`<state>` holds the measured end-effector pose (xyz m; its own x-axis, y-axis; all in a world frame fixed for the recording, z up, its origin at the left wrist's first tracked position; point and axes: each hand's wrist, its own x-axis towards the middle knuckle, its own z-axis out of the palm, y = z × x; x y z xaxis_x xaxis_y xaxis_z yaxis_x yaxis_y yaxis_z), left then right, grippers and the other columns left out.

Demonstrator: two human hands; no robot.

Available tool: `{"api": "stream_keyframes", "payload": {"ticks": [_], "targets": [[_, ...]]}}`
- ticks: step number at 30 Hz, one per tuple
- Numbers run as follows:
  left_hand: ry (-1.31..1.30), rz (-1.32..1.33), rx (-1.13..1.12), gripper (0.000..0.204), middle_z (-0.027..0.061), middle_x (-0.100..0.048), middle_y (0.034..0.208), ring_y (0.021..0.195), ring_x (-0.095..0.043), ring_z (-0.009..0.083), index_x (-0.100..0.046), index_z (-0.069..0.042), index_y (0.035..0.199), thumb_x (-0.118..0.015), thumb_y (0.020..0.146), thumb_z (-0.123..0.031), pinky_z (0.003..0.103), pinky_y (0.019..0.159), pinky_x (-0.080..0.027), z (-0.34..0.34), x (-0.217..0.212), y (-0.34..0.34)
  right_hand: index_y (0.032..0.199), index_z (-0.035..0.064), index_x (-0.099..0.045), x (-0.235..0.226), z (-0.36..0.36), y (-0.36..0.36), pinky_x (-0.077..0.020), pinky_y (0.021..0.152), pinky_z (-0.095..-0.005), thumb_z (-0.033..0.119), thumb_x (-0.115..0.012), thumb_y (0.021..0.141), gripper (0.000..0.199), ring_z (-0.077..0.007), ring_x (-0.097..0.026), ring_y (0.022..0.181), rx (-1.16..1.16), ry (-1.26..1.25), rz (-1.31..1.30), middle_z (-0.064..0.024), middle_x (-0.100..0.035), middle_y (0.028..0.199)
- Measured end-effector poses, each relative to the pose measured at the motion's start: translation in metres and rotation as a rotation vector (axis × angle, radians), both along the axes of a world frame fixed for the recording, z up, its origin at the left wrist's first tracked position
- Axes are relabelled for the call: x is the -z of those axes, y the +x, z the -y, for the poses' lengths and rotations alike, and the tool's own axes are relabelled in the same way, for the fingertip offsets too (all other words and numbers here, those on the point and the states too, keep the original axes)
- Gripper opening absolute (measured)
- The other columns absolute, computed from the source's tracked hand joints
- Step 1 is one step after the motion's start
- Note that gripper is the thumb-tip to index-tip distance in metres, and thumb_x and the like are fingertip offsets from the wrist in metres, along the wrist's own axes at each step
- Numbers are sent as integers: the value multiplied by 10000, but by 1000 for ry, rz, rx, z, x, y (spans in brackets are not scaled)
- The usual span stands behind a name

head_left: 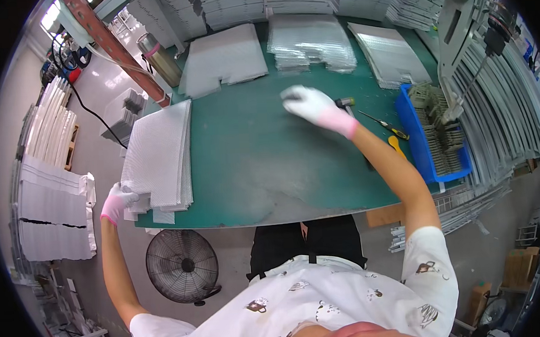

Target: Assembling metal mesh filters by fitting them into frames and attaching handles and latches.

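Observation:
My left hand [118, 202], in a white glove with a pink cuff, pinches the near left corner of a stack of silvery perforated sheets [159, 151]. The stack lies on the left end of the green table, its near edge notched and uneven. Out over the middle of the table, my right hand [312, 107], gloved the same way, reaches toward the far side. Its fingers are loosely apart and I see nothing in them. Just right of it lies a hammer-like tool [344, 102], partly covered by my hand and wrist.
Three more sheet stacks, left [224, 56], middle [309, 41] and right [389, 51], line the far side. A screwdriver [390, 127] and a yellow-handled tool [396, 143] lie near a blue bin [420, 142] of grey parts. A steel flask [159, 59] stands behind a rusty post [117, 48]. A fan [182, 266] stands below.

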<state>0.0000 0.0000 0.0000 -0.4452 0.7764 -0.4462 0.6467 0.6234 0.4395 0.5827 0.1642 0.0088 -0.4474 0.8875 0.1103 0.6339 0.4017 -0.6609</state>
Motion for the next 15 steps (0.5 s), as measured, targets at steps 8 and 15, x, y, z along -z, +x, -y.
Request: {"api": "stream_keyframes", "payload": {"ticks": [8,15], "targets": [[-155,-477,40,1089,205,-360,1367,1257,-422,350,-295,-48,1409,-810,524,-419,438,1015,-400,-5,-28,46,1078,70,-650,-3,-162,-130,-474,882,-364,285,-568,746,403,-315,-602,1047,411,-152,146,-154,-643,1100],[205,170,-130,931,217,-488,1229,1069,-547,228,-257,71,1398,-765,687,-249,338,909,-470,-3,-61,6,995,99,-698,26,-196,-182,-494,793,-354,231,-689,707,317,-256,-612,1029,726,-50,448,-82,-652,1077]]}}
